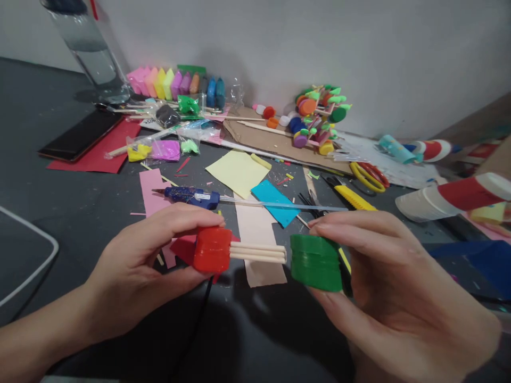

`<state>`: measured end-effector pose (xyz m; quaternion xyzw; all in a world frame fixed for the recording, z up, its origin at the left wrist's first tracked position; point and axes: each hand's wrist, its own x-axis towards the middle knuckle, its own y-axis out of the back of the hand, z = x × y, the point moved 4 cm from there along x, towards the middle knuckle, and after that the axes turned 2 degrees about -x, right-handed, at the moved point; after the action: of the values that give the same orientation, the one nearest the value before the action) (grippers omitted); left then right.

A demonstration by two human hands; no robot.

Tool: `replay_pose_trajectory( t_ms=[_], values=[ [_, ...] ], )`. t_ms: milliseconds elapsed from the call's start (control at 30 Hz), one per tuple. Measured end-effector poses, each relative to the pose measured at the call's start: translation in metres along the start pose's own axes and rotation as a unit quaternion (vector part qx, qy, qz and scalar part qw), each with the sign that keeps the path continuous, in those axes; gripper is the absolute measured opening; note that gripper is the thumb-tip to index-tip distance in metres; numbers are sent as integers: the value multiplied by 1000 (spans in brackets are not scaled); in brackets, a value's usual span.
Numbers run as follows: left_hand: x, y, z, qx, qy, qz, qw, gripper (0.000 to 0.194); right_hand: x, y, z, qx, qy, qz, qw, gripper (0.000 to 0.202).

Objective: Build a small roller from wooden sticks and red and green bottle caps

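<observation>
My left hand [136,260] is closed on red bottle caps [213,250], pinched between thumb and fingers. Several short wooden sticks [257,252] stick out from the red caps, pointing right. Facing their free ends, green bottle caps [316,263] are gripped by the thumb and fingers of my right hand [399,287]. A narrow gap lies between the sticks and the green caps. Both hands are held above the dark table [279,340]. Behind them lies a blue glue gun or similar tool [199,197] with a long clear stick.
Paper pieces, including a yellow sheet [239,173] and a blue strip [275,202], lie beyond my hands. Yellow-handled scissors [369,176], a yellow cutter [353,197] and paper cups [423,202] are at right. A phone [82,133] and water bottle [93,58] stand left.
</observation>
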<state>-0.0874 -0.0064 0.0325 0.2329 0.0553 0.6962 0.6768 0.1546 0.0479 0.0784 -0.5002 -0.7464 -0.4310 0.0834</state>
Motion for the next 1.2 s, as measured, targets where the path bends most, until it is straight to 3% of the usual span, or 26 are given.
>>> replay_pose_trajectory(
  t_ms=[533, 600, 633, 667, 1033, 1200],
  values=[
    [2, 5, 6, 3, -28, -1, 1000, 44, 1, -4, 3, 33, -18, 10, 999, 54],
    [2, 8, 7, 7, -61, 29, 998, 39, 0, -5, 3, 34, -28, 3, 999, 52],
    [2, 5, 4, 20, -32, -18, 999, 42, 0, -5, 3, 32, -29, 1, 999, 51],
    [2, 5, 5, 17, -37, -19, 999, 42, 0, -5, 2, 29, -27, 1, 999, 50],
    [1, 5, 10, -16, -13, 27, 999, 36, -2, -7, 2, 39, -33, -5, 999, 50],
    [5, 7, 9, 16, -40, -12, 999, 43, -1, -6, 1, 27, -26, -6, 999, 50]
  ],
)
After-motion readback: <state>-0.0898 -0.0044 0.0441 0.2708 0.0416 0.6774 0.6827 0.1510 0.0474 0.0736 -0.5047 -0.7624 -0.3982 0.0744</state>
